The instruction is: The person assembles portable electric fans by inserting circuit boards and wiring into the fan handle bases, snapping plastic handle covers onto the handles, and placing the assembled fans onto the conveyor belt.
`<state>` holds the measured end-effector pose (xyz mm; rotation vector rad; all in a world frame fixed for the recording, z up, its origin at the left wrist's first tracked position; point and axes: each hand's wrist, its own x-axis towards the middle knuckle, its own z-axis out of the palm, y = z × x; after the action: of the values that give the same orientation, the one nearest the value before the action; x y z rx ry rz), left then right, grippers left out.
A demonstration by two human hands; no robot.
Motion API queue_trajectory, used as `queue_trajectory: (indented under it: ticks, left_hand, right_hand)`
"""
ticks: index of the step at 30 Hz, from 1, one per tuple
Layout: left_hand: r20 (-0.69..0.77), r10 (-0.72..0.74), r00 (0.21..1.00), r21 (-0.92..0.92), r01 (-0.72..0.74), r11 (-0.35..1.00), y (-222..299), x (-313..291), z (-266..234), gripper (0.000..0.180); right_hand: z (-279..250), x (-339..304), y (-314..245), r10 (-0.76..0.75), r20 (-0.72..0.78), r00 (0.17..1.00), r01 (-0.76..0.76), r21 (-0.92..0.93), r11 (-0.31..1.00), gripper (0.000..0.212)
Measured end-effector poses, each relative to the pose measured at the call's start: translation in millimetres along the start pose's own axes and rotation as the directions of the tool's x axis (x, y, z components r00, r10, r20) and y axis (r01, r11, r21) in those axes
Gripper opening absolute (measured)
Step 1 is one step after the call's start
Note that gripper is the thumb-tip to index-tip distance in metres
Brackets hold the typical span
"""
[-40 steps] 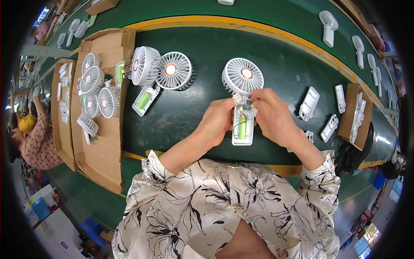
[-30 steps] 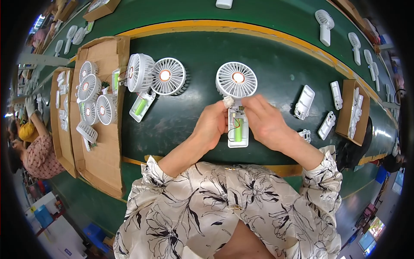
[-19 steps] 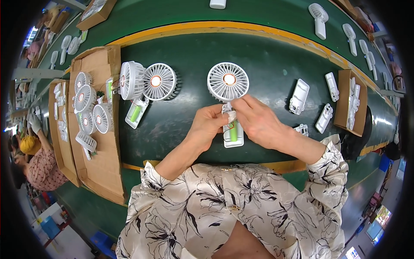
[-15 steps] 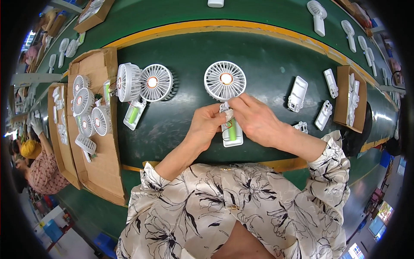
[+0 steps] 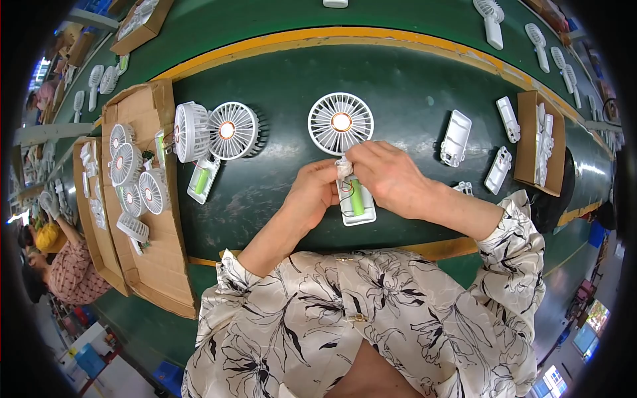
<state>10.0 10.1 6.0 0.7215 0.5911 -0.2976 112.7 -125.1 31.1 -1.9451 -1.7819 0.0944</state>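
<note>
Both hands met over a small white handheld fan (image 5: pixel 345 152) lying flat on the dark green worktop (image 5: pixel 279 79), its round grille head pointing far and its open handle, with a green cylindrical battery (image 5: pixel 357 197) showing inside, pointing near. The left hand (image 5: pixel 313 196) had its grip clenched on the left side of the handle just below the head, and the right hand (image 5: pixel 387 174) pinched the neck where a small tangle of wires sat, its fingers covering that joint so the detail there could not be made out. To the left, well apart, a second fan (image 5: pixel 231 131) lay with its handle open on a green battery, and a loose grille (image 5: pixel 184 131) stood on edge touching it. Further left, flat cardboard trays (image 5: pixel 156 265) held rows of white fan heads (image 5: pixel 129 176), with another cardboard box (image 5: pixel 142 23) at the far left. To the right lay white handle covers (image 5: pixel 456 138), near a brown cardboard tray (image 5: pixel 539 142) stacked with more white parts. A yellow stripe (image 5: pixel 332 36) curved along the far side of the worktop, and beyond it finished white fans (image 5: pixel 490 18) lay on the belt. At the left edge another person in a patterned top (image 5: pixel 70 278) sat working.
</note>
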Motion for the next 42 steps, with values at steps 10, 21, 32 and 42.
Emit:
queue_trajectory:
  ticks: [10,21,32,42]
  left_hand:
    - [-0.189,0.268,0.945,-0.011,-0.275,0.961,0,4,4,0.021]
    - [-0.126,0.38,0.916,-0.06,-0.39,0.919,0,5,1,0.028]
    - [-0.146,0.412,0.899,0.097,-0.402,0.911,-9,5,4,0.023]
    - [-0.101,0.348,0.932,0.111,-0.337,0.935,-6,6,14,0.023]
  right_hand:
    - [-7,-8,-22,0.353,-0.115,0.928,-0.34,0.119,0.933,0.06]
    - [39,-14,-40,0.716,-0.158,0.68,-0.551,0.535,0.641,0.06]
    - [23,-14,-39,0.803,0.139,0.58,-0.756,0.459,0.467,0.057]
    - [4,-28,-39,0.774,0.01,0.633,-0.667,0.513,0.54,0.074]
